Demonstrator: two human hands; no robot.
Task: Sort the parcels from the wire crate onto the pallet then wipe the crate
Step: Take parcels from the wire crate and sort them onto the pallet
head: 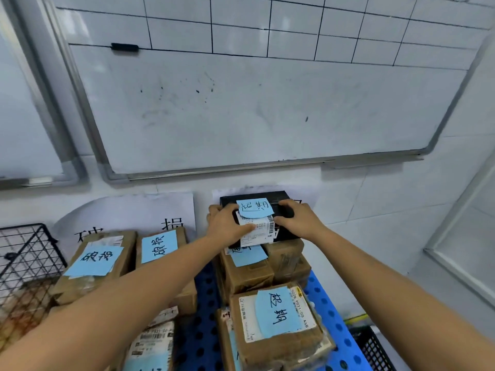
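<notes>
Left hand [229, 223] and right hand [297, 220] grip the black parcel [280, 195], fingers curled over its top. It sits on the stack [247, 274] just below them, on the pallet [322, 293]. If it is off-centre, it could slide off when the fingers let go.

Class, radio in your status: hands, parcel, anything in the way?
Left hand, right hand both grip black parcel. Parcel atop brown parcel stack on blue pallet. Nothing in the way.

A parcel-sorting storeroom: taped brown cardboard parcels [96, 263] with blue handwritten notes crowd a blue perforated plastic pallet [325, 311] beneath a large wall whiteboard [254, 103].
</notes>
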